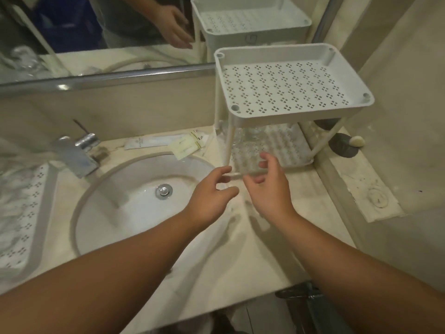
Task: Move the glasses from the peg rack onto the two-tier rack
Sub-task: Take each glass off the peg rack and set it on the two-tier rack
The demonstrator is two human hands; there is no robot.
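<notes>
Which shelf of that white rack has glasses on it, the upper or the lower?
The lower tier: clear glasses stand at its back left, under the upper tier, whose perforated floor shows nothing on it.

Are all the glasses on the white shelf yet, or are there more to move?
Partly. Some clear glasses already sit on the lower tier of the two-tier rack. Its top tier is bare. The left hand and right hand hover by the lower tier, holding nothing I can see. The frame is too blurry to tell how many glasses remain.
</notes>
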